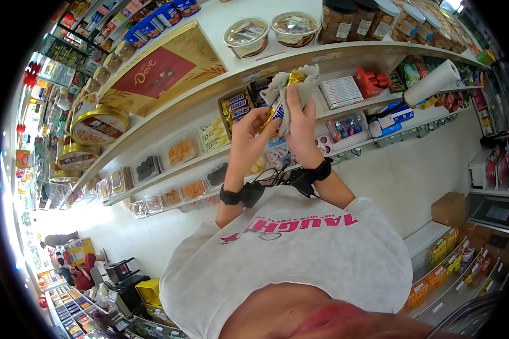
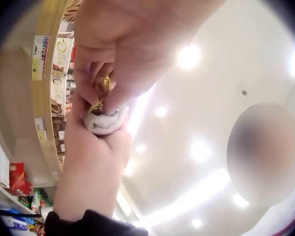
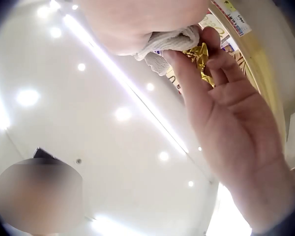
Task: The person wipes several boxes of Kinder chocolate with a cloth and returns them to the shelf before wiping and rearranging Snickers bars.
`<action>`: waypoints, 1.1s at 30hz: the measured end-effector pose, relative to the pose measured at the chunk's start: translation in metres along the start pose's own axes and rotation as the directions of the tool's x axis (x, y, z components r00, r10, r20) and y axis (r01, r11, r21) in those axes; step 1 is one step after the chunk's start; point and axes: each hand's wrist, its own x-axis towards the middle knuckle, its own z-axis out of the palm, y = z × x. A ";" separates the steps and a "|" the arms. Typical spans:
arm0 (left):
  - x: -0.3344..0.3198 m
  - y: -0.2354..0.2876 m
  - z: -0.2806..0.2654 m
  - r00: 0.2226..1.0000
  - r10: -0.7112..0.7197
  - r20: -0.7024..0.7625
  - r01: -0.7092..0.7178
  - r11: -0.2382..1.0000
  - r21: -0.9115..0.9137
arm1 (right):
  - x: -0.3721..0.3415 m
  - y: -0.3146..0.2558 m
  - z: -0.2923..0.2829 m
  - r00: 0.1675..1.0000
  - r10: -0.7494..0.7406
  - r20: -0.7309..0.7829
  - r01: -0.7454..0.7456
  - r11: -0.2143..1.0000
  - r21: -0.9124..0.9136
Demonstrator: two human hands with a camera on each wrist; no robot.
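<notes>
A gold-wrapped candy bar point(image 1: 275, 113) with blue and white print is held up in front of the shelves. My left hand point(image 1: 247, 138) pinches its lower end between thumb and fingers; crinkled gold foil point(image 3: 201, 56) pokes out there in the right wrist view. A grey ribbed cloth point(image 1: 275, 86) lies around part of the bar. My right hand point(image 1: 302, 127) grips the cloth and the bar together, its thumb near the upper gold end. In the left wrist view the bunched cloth point(image 2: 105, 122) sits in the right hand, right at the left fingertips. The bar's middle is partly hidden.
Behind the hands, a shelf holds a box of Snickers bars point(image 1: 237, 107), Dove packs point(image 1: 214, 134) and white boxes point(image 1: 341, 92). On the counter above are a gold Dove box point(image 1: 161, 65), tubs point(image 1: 246, 37) and jars point(image 1: 338, 22). A white roll point(image 1: 432, 85) sticks out at right.
</notes>
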 end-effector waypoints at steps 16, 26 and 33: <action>-0.028 -0.001 -0.035 0.994 -0.104 -0.022 0.097 0.972 -0.215 | -0.007 -0.001 0.022 0.988 0.095 0.121 -0.084 0.992 -0.091; -0.042 -0.016 -0.076 0.978 -0.011 -0.207 0.040 0.990 0.135 | -0.032 0.038 0.022 0.954 0.104 0.279 0.097 0.778 -0.621; -0.052 -0.010 -0.104 0.915 -0.096 -0.393 0.019 0.981 -0.195 | -0.058 0.062 0.022 0.794 0.433 0.428 0.047 0.657 -0.752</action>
